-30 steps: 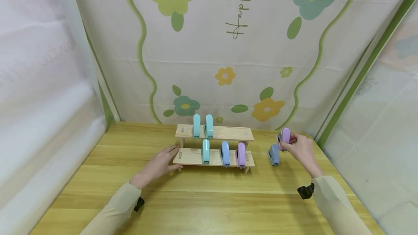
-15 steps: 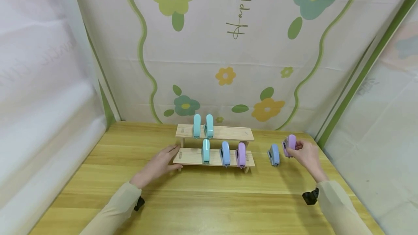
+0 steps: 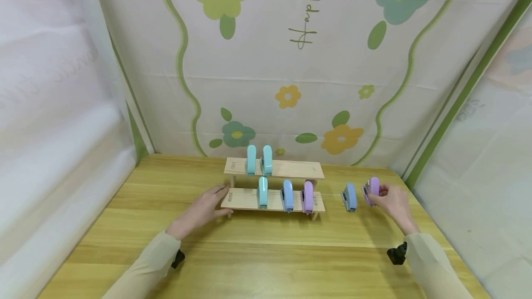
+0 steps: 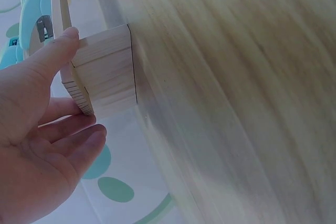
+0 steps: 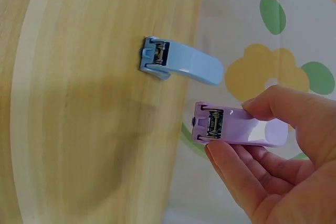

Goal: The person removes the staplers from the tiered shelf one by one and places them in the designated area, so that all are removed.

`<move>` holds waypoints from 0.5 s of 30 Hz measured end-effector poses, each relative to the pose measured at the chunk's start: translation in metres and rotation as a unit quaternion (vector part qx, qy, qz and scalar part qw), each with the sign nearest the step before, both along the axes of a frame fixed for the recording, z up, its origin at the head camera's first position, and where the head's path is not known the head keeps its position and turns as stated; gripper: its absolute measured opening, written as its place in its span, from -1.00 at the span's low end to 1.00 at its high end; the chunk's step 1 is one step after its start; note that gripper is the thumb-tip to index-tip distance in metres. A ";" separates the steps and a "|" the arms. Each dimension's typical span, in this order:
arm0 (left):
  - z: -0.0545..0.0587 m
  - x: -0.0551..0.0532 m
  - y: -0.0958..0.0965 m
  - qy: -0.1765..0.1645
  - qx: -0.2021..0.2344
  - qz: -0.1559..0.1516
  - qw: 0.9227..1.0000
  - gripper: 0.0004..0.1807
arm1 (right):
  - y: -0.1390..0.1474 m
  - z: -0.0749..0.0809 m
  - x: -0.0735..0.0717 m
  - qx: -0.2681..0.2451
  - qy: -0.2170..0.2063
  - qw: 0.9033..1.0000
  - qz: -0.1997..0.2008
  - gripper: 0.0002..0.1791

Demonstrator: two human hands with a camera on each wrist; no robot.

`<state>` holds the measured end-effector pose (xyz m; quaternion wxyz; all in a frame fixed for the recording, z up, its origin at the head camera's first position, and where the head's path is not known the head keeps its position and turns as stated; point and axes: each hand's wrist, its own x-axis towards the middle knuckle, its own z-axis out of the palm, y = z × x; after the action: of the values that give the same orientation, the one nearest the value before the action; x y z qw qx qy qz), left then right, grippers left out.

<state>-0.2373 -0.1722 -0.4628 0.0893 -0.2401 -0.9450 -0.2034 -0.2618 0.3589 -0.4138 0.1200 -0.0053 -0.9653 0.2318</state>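
Observation:
My left hand grips the left end of the lower step of a two-tier wooden rack, thumb in front and fingers behind. In the left wrist view, its thumb touches the edge by the rack's leg. At the right, my right hand pinches a purple stapler between thumb and fingers. It stands upright, just right of a blue stapler on the table. The right wrist view shows the purple stapler's hinge end low down; whether it touches the table I cannot tell.
Two teal staplers stand on the rack's upper step. The lower step bears a teal stapler, a blue stapler and a purple stapler. A flowered cloth wall rises behind the wooden table.
My right hand has carried the purple stapler right and down, from behind the loose blue stapler to beside it. The left hand has stayed on the rack.

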 end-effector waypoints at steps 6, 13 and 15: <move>0.000 0.000 0.001 -0.008 0.001 -0.001 1.000 -0.17 | 0.009 -0.011 -0.003 -0.001 -0.019 1.000 -0.010 -0.55; 0.000 0.000 0.001 0.004 -0.002 -0.003 1.000 -0.17 | 0.015 -0.016 -0.005 -0.006 -0.021 1.000 -0.009 -0.56; -0.001 0.000 0.001 0.004 -0.002 -0.003 1.000 -0.17 | 0.016 -0.018 -0.005 -0.008 -0.022 1.000 -0.009 -0.56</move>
<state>-0.2377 -0.1715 -0.4633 0.0921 -0.2442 -0.9441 -0.2012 -0.2667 0.3749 -0.4316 0.1004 -0.0197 -0.9659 0.2378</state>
